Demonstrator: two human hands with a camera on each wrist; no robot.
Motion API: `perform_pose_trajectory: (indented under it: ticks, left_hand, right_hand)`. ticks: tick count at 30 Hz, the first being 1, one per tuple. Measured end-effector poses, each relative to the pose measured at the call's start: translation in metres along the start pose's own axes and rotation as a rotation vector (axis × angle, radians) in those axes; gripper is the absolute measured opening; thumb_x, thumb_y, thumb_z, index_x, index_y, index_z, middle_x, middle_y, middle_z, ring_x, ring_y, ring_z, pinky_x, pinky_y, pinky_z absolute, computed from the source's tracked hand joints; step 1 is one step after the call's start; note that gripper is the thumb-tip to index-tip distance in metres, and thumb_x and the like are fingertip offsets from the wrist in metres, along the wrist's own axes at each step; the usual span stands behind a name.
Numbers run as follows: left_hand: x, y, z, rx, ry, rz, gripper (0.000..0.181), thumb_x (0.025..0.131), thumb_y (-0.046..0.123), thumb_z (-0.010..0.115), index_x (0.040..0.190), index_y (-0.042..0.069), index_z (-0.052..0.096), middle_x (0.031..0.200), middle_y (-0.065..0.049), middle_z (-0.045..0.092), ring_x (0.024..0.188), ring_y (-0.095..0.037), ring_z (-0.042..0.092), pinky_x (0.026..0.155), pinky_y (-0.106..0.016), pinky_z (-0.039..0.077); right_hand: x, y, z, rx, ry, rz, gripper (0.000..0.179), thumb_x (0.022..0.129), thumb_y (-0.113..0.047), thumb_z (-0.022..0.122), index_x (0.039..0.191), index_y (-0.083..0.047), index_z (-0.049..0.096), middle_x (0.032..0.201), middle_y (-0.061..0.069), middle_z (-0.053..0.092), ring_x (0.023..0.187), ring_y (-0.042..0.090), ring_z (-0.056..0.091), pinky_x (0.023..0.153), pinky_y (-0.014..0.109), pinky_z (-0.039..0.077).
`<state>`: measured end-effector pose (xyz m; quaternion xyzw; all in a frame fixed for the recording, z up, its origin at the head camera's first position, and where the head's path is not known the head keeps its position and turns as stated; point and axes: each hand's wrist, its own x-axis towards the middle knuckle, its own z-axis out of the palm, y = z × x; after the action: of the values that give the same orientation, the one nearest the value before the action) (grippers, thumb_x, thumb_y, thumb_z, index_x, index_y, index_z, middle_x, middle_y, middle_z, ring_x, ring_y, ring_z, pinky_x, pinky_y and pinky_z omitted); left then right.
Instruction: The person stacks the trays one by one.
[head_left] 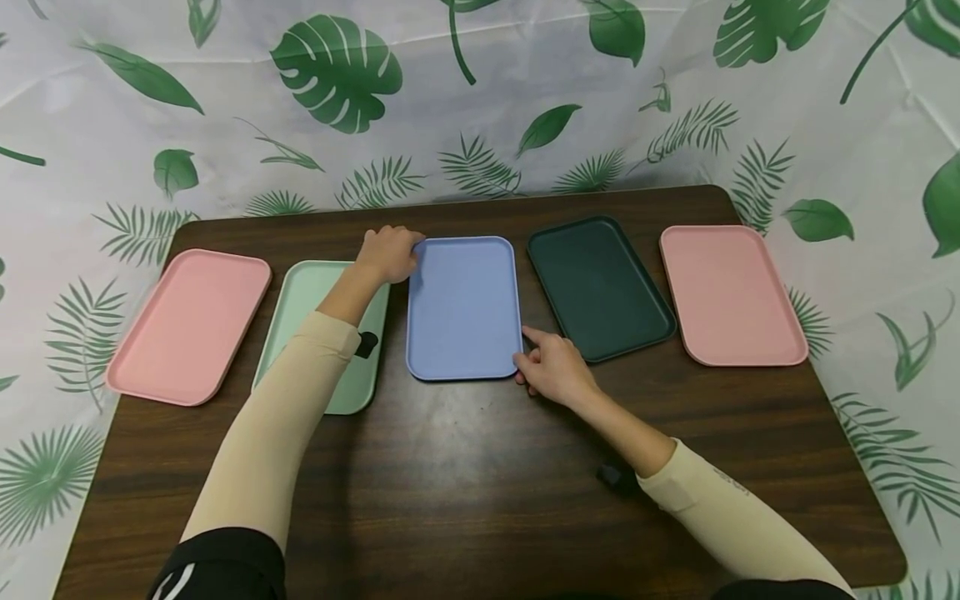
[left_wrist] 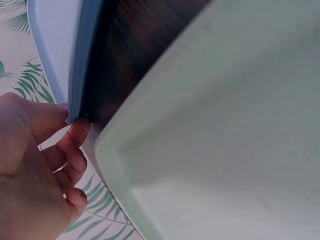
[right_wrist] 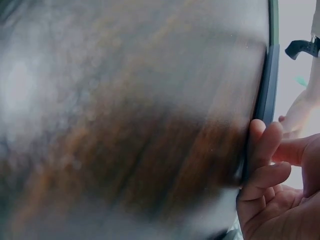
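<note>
A light blue rectangular tray [head_left: 465,308] lies at the middle of the row on the table. My left hand [head_left: 390,254] pinches its far left corner; in the left wrist view the thumb is on the rim and the fingertips [left_wrist: 79,131] are beneath it. At the near right corner my right hand [head_left: 557,367] grips the rim between thumb and fingers. The right wrist view catches the tray's edge [right_wrist: 269,85] with curled fingers against it. A mint green tray [head_left: 352,383] lies under my left forearm, partly hidden by it.
Right of the blue tray lies a dark green tray [head_left: 603,287], set at an angle. Pink trays lie at both ends, one on the left [head_left: 191,325] and one on the right [head_left: 731,296]. The brown wooden table [head_left: 465,500] meets a leaf-patterned cloth [head_left: 480,108] behind.
</note>
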<state>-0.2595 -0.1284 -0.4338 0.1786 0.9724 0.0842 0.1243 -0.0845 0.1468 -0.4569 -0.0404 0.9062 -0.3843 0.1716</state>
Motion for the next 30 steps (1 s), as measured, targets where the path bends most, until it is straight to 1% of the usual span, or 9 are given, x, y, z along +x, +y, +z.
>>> perform_pose_trajectory:
  ticks: [3,10,16,25,30]
  left_hand:
    - [-0.0008,0.0003,-0.0003,0.003,-0.002,0.0,0.047,0.097,0.01,0.043,0.143,0.007,0.051,0.139,-0.016,0.054,0.116,-0.037,0.052,0.084,-0.05,0.037]
    - [-0.0024,0.0003,-0.0009,0.003,-0.013,0.001,0.047,0.098,0.011,0.044,0.144,0.007,0.051,0.139,-0.017,0.054,0.119,-0.038,0.051,0.086,-0.051,0.038]
    - [-0.0021,0.0012,-0.0015,-0.003,-0.013,0.002,0.047,0.097,0.01,0.044,0.144,0.007,0.05,0.138,-0.018,0.053,0.12,-0.038,0.05,0.087,-0.052,0.038]
    - [-0.0036,0.0022,-0.0002,-0.028,-0.022,-0.006,0.047,0.1,0.013,0.044,0.146,0.006,0.047,0.136,-0.019,0.052,0.122,-0.039,0.048,0.089,-0.052,0.036]
    - [-0.0074,-0.0019,-0.0014,-0.043,-0.01,0.007,0.045,0.101,0.014,0.043,0.144,0.005,0.049,0.132,-0.02,0.054,0.119,-0.039,0.049,0.088,-0.052,0.036]
  right_hand:
    - [0.0004,-0.0006,-0.001,-0.002,-0.005,-0.002,0.06,0.096,-0.021,0.059,0.147,0.002,0.04,0.062,-0.008,0.067,0.047,0.013,0.061,0.06,0.032,0.048]
    - [-0.0001,-0.0008,-0.002,0.005,-0.022,-0.002,0.06,0.096,-0.022,0.06,0.148,0.001,0.039,0.061,-0.007,0.067,0.047,0.013,0.062,0.052,0.032,0.046]
    - [-0.0005,-0.0006,-0.0036,0.011,-0.024,-0.007,0.059,0.096,-0.021,0.06,0.147,0.002,0.041,0.062,-0.006,0.067,0.048,0.014,0.062,0.05,0.031,0.044]
    - [-0.0004,0.0023,-0.005,0.021,-0.034,-0.013,0.06,0.097,-0.024,0.06,0.148,0.001,0.039,0.063,-0.005,0.068,0.049,0.015,0.063,0.047,0.031,0.043]
    - [-0.0022,0.0024,-0.0054,0.034,-0.045,-0.016,0.061,0.097,-0.024,0.059,0.149,0.0,0.038,0.064,-0.005,0.068,0.05,0.016,0.063,0.047,0.03,0.043]
